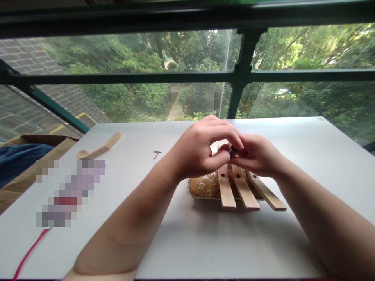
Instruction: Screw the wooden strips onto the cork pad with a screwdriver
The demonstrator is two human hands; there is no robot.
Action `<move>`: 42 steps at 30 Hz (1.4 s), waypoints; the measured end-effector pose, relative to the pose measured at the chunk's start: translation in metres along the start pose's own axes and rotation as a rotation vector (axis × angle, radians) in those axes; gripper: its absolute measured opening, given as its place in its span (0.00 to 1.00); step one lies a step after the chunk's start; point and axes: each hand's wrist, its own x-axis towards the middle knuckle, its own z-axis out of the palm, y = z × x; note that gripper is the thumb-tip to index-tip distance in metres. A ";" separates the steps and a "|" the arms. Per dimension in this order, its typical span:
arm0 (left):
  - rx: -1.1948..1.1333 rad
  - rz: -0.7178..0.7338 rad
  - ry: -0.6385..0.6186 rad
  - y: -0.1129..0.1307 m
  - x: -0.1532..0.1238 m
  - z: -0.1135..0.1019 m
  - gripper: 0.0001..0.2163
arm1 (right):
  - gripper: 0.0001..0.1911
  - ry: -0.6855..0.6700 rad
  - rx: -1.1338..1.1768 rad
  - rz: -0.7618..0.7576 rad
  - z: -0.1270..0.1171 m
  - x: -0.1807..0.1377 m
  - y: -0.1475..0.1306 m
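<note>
My left hand (209, 146) and my right hand (260, 154) meet over a brown, rounded, loaf-like body (205, 185) with a shiny surface and small dark holes. Between their fingertips is a small dark piece (233, 151), mostly covered, whose kind I cannot make out. The fingers of both hands are closed around it. Three flat wooden strips, the left one (227, 191), the middle one (247, 191) and the right one (268, 191), slant from the brown body towards me. Each has a dark hole near its upper end. My hands hide the body's far side.
Left of my arms, two thin metal pins (157, 153) lie on the white table (175, 249). Farther left are a bent wooden piece (101, 147), a blurred-out purplish item (76, 191) and a red cord (29, 253). A cardboard box (67, 141) stands beside the table; green-framed windows (146, 78) rise behind.
</note>
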 end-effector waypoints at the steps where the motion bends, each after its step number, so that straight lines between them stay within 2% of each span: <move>1: 0.011 -0.001 0.014 0.000 0.000 -0.001 0.13 | 0.08 0.003 -0.007 0.010 0.001 0.000 0.001; 5: 0.053 -0.073 0.056 -0.003 0.002 -0.008 0.16 | 0.11 0.029 -0.072 0.093 0.004 -0.002 0.002; 8: 0.050 -0.181 0.053 -0.016 -0.007 -0.008 0.15 | 0.15 0.064 -0.115 0.129 0.007 -0.002 0.001; 10: 0.058 -0.315 0.058 -0.027 -0.024 -0.001 0.13 | 0.13 0.073 -0.108 0.134 0.008 -0.001 0.001; 12: 0.040 -0.468 -0.019 -0.038 -0.048 0.010 0.12 | 0.11 0.062 -0.054 0.120 0.009 0.000 0.001; 14: -0.052 -0.547 -0.067 -0.047 -0.074 0.023 0.13 | 0.17 0.051 0.040 0.092 0.010 0.001 0.002; 17: -0.204 -0.641 0.012 -0.056 -0.102 0.038 0.19 | 0.22 0.023 0.146 0.073 0.009 0.001 0.001; 20: -0.354 -0.651 -0.027 -0.063 -0.111 0.044 0.24 | 0.20 -0.024 0.159 0.072 0.005 -0.001 -0.002; 24: -0.448 -0.651 -0.046 -0.069 -0.111 0.043 0.27 | 0.24 -0.068 0.198 0.053 -0.003 -0.003 -0.007; 30: -0.458 -0.659 -0.037 -0.070 -0.114 0.043 0.27 | 0.16 -0.115 0.153 0.096 -0.011 -0.001 -0.010; 36: -0.455 -0.693 -0.029 -0.069 -0.114 0.045 0.26 | 0.08 -0.057 0.110 0.122 -0.008 -0.003 -0.010; 42: -0.481 -0.707 -0.015 -0.068 -0.115 0.047 0.24 | 0.14 0.056 0.015 0.170 0.000 -0.001 -0.004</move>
